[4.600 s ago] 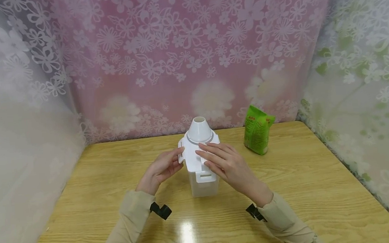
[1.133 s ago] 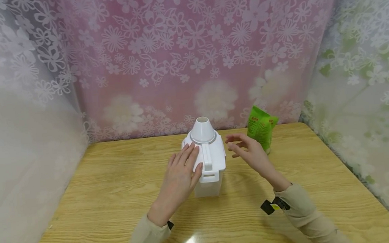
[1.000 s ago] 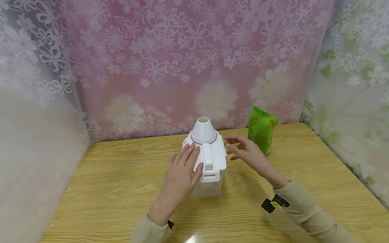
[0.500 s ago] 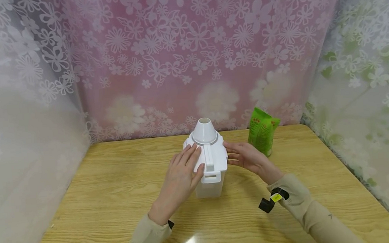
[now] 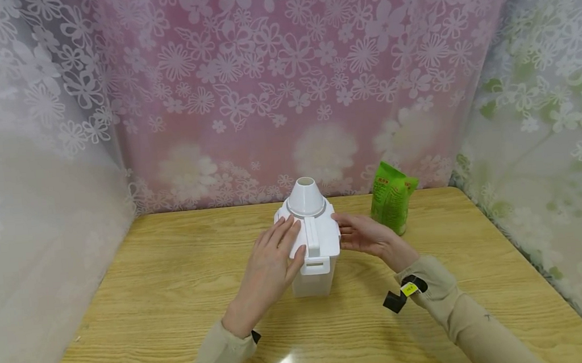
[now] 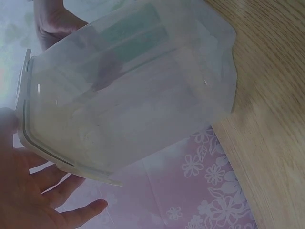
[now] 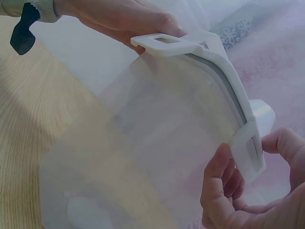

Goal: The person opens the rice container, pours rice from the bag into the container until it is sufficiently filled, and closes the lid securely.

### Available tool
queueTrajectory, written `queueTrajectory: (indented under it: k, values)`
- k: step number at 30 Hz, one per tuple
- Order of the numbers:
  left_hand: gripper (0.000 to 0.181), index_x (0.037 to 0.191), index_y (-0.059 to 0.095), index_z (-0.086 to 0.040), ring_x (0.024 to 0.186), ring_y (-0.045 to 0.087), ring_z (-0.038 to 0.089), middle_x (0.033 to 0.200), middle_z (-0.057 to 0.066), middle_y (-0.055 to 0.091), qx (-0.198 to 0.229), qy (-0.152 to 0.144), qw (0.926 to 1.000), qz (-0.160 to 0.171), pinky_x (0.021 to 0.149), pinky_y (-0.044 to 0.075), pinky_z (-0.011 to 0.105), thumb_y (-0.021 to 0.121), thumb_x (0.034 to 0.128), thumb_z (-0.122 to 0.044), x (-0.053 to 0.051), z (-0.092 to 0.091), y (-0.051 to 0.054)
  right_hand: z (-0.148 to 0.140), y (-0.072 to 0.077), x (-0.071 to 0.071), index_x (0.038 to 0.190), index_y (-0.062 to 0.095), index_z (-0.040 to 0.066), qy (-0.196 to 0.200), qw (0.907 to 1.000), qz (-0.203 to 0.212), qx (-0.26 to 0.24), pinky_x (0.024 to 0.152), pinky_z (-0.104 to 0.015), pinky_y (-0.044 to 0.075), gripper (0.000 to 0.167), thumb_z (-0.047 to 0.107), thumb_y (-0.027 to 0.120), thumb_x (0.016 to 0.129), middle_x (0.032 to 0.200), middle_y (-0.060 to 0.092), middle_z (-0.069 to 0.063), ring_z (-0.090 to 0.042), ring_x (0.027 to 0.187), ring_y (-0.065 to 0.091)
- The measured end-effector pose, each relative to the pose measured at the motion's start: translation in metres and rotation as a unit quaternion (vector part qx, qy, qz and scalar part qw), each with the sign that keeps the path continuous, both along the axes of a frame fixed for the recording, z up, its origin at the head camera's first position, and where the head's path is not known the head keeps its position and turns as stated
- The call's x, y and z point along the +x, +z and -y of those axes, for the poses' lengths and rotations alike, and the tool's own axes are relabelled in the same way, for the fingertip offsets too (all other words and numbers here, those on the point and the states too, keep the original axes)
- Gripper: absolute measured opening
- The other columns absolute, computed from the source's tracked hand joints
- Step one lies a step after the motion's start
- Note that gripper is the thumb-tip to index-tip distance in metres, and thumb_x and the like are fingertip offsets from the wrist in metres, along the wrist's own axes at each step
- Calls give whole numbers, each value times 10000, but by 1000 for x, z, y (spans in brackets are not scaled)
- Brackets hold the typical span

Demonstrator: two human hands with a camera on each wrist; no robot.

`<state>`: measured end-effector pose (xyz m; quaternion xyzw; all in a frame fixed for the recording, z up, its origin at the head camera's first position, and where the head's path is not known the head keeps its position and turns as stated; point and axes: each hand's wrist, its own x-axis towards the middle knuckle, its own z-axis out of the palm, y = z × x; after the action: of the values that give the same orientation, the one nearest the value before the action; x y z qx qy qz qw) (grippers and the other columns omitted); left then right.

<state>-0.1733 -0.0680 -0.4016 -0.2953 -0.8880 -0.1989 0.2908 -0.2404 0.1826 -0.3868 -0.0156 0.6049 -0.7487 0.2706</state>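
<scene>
A translucent plastic storage container [image 5: 313, 285] stands upright on the table. Its white lid [image 5: 328, 232] carries a cone-shaped spout cap [image 5: 305, 198] and a raised strip along the middle. The front latch [image 5: 315, 267] sticks outward from the lid's near edge. My left hand [image 5: 268, 257] rests on the lid's left half with its fingers extended. At the right side, my right hand [image 5: 369, 235] holds the lid's edge. The right wrist view shows its thumb and curled fingers pinching the slotted side latch [image 7: 249, 155], which hangs angled away from the container wall.
A green printed bag [image 5: 391, 199] stands behind and to the right of the container, beyond my right hand. The wooden table [image 5: 175, 270] ends at a pink floral curtain [image 5: 284, 91] behind, with pale curtains on both sides.
Earlier my left hand was at the left latch and my right hand on the lid. They swapped roles: the left now rests on top, and the right has closed in on the right latch.
</scene>
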Motion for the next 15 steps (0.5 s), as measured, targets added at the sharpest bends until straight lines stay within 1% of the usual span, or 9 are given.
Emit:
queueTrajectory:
  k: [3, 5, 10, 15]
  values:
    - [467, 1413, 582, -35, 1367, 503, 322, 1461, 145, 557, 35, -17, 10000, -36, 1099, 432, 502, 523, 1033, -300, 1, 0, 0, 1, 1, -1, 1001, 654, 124, 55, 10000, 1, -42, 773, -271, 578, 232, 222, 458, 1078, 967, 673, -30, -140, 867, 655]
    - [466, 1411, 582, -33, 1365, 503, 325, 1461, 147, 556, 64, -34, 10000, -56, 1098, 431, 506, 520, 1034, -299, 1, 0, -1, 1, 2, -2, 982, 657, 127, 123, 9999, -26, -67, 772, -267, 577, 248, 212, 445, 1079, 953, 672, -25, -138, 858, 656]
    - [460, 1404, 588, -28, 1355, 513, 330, 1453, 152, 563, 109, -71, 9998, -122, 1084, 442, 518, 526, 1032, -290, 0, 0, -1, 1, 3, -2, 983, 648, 119, 181, 9998, -47, -55, 772, -266, 573, 243, 210, 442, 1075, 948, 668, -23, -139, 851, 658]
    - [458, 1405, 587, -27, 1356, 512, 329, 1454, 150, 563, 133, -68, 9999, -53, 1091, 435, 513, 531, 1029, -284, 0, 0, -1, 0, 2, -2, 990, 645, 114, 207, 9998, -70, -1, 779, -262, 570, 236, 216, 449, 1071, 955, 667, -23, -141, 859, 660]
